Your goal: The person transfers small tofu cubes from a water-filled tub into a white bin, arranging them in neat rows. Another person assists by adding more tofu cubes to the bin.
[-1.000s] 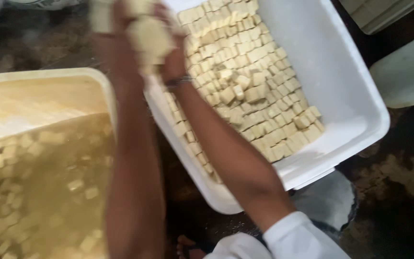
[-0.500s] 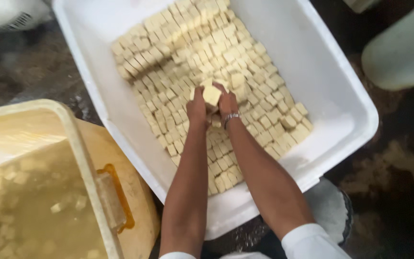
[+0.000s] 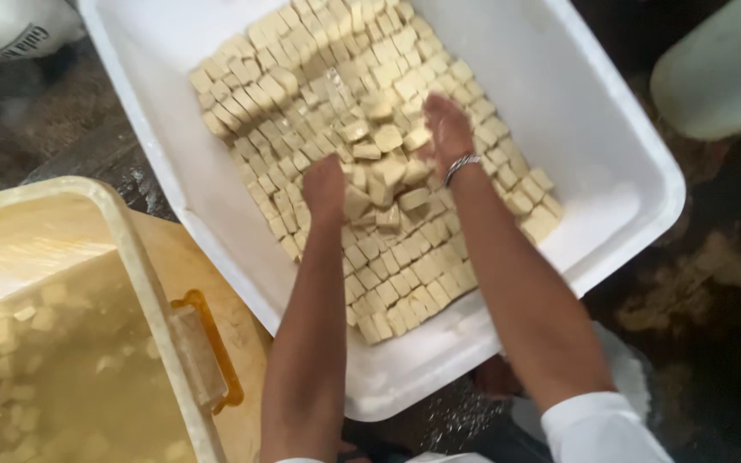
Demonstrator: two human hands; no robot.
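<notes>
1. A large white rectangular plastic tub (image 3: 611, 197) holds rows of small pale yellow tofu-like cubes (image 3: 302, 94).
2. The left hand (image 3: 325, 187) rests on the cubes, fingers curled down among them; whether it grips any cannot be seen.
3. The right hand (image 3: 446, 129), a metal bracelet (image 3: 460, 165) at its wrist, lies spread open on a loose heap of cubes (image 3: 383, 176) between both hands.
4. At lower left, a cream plastic bin (image 3: 143, 283) holds cloudy yellowish liquid with floating cubes.
</notes>
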